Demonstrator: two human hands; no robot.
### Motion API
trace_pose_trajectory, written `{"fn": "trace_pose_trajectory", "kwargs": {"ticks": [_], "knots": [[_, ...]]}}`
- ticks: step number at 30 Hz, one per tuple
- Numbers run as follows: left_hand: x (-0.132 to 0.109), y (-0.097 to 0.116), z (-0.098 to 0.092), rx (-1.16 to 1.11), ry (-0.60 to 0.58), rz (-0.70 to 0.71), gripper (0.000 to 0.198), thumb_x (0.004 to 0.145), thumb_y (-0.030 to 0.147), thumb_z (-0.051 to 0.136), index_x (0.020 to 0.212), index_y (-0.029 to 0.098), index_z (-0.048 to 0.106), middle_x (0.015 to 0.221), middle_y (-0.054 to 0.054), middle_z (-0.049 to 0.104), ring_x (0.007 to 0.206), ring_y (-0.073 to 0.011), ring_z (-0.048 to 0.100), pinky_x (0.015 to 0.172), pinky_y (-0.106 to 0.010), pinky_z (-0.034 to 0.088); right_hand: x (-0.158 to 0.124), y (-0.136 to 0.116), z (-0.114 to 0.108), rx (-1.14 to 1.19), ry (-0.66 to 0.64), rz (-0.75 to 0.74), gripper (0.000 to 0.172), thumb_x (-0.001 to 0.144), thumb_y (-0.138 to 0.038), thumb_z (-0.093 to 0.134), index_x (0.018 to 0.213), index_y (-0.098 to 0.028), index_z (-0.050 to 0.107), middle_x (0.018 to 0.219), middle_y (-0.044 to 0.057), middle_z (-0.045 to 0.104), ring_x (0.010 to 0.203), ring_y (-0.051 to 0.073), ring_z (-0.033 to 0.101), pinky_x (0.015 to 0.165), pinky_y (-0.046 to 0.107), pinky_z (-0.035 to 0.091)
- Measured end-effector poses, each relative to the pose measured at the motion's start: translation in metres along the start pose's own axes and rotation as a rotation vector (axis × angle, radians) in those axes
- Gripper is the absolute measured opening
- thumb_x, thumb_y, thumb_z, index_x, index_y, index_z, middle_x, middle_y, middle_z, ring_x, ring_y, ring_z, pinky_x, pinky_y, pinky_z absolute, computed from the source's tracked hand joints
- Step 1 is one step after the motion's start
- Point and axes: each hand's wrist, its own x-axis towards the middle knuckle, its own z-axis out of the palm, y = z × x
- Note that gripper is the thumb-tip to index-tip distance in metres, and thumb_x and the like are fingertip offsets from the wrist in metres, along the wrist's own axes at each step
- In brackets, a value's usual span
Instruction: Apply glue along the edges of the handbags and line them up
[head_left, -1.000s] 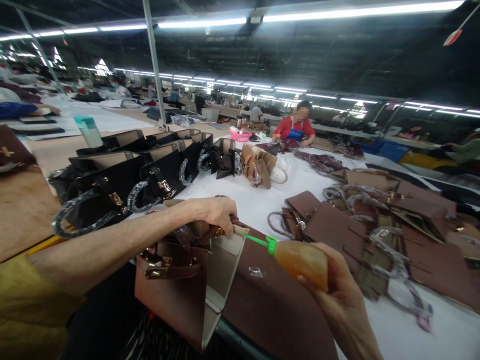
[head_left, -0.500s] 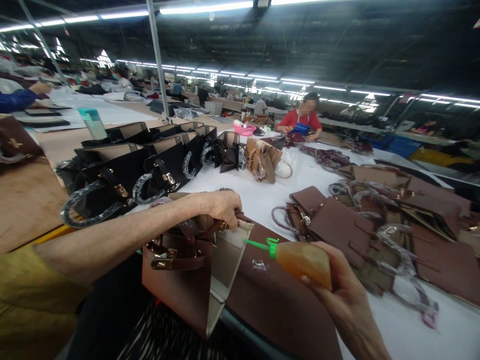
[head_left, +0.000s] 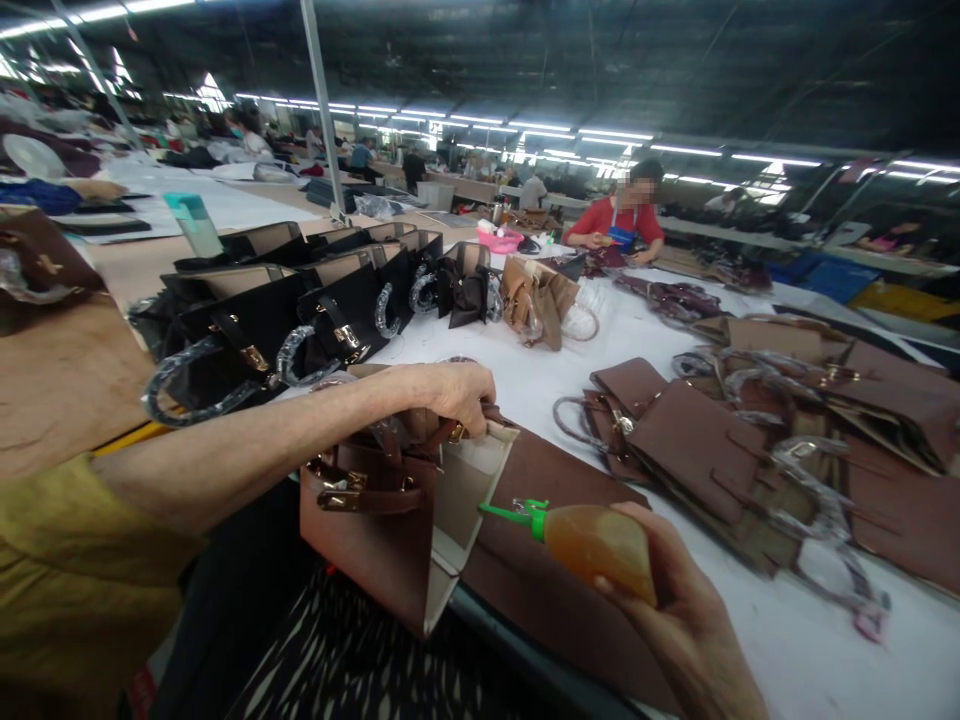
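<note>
My left hand [head_left: 466,392] is closed on the top edge of a brown handbag [head_left: 375,560], which is tilted at the table's near edge with its beige side gusset facing right. In my right hand [head_left: 675,590] lies a squeeze bottle [head_left: 596,548] of amber liquid with a green nozzle [head_left: 506,514]. The nozzle's tip is at the gusset's pale edge, roughly halfway down; whether it touches cannot be made out. The bag's brown flap [head_left: 555,570] spreads out to the right beneath the bottle. Gold hardware and a strap [head_left: 371,498] show on the bag's front.
Black handbags [head_left: 247,310] with plastic-wrapped handles stand in rows at the left, near a teal-capped bottle [head_left: 193,225]. Brown bags [head_left: 697,450] lie piled at the right. A tan bag [head_left: 536,300] and a pink basin [head_left: 499,240] stand farther back. Across the table sits a co-worker [head_left: 619,225] in red.
The nozzle tip has moved down along the gusset edge from near its top corner. My left hand keeps its hold on the bag. The whole view has shifted slightly.
</note>
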Motion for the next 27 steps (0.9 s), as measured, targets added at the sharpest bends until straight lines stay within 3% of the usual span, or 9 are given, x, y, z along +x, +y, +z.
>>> {"fn": "trace_pose_trajectory", "kwargs": {"ticks": [4, 9, 14, 22, 27], "knots": [[-0.003, 0.003, -0.001, 0.009, -0.007, 0.001, 0.019, 0.061, 0.034, 0.065, 0.067, 0.016, 0.065, 0.049, 0.004, 0.053, 0.050, -0.0120, 0.047, 0.048, -0.023, 0.031, -0.010, 0.006, 0.005, -0.019, 0.017, -0.004, 0.047, 0.067, -0.038, 0.072, 0.110, -0.025, 0.055, 0.104, 0.004, 0.064, 0.094, 0.025, 0.060, 0.070, 0.027, 0.051], [-0.003, 0.003, -0.001, 0.046, -0.001, 0.009, 0.021, 0.061, 0.033, 0.065, 0.072, 0.015, 0.067, 0.053, 0.003, 0.057, 0.052, -0.0126, 0.048, 0.050, -0.024, 0.032, -0.023, 0.008, 0.009, -0.079, -0.095, 0.039, 0.050, 0.071, -0.037, 0.070, 0.116, -0.024, 0.051, 0.112, 0.005, 0.061, 0.100, 0.026, 0.059, 0.075, 0.027, 0.050], [-0.003, 0.002, 0.000, 0.067, 0.020, 0.043, 0.022, 0.061, 0.035, 0.066, 0.071, 0.014, 0.067, 0.054, 0.002, 0.057, 0.053, -0.0139, 0.049, 0.049, -0.025, 0.032, -0.027, 0.003, 0.012, -0.081, -0.189, 0.130, 0.050, 0.072, -0.040, 0.069, 0.115, -0.024, 0.050, 0.104, 0.002, 0.064, 0.092, 0.023, 0.062, 0.074, 0.025, 0.050], [-0.016, 0.018, -0.002, 0.135, 0.035, 0.016, 0.013, 0.062, 0.026, 0.063, 0.068, 0.015, 0.065, 0.053, 0.002, 0.054, 0.053, -0.0124, 0.047, 0.049, -0.024, 0.031, -0.032, -0.005, 0.015, 0.018, -0.209, 0.245, 0.050, 0.067, -0.043, 0.070, 0.111, -0.024, 0.054, 0.099, 0.003, 0.065, 0.089, 0.026, 0.062, 0.072, 0.029, 0.050], [-0.036, 0.041, -0.023, 0.219, 0.110, -0.027, 0.010, 0.063, 0.021, 0.062, 0.071, 0.015, 0.065, 0.053, 0.002, 0.052, 0.053, -0.0132, 0.047, 0.050, -0.025, 0.029, -0.027, -0.002, 0.013, 0.222, -0.126, 0.256, 0.046, 0.070, -0.043, 0.069, 0.110, -0.026, 0.053, 0.093, 0.000, 0.065, 0.083, 0.023, 0.062, 0.068, 0.026, 0.050]]}}
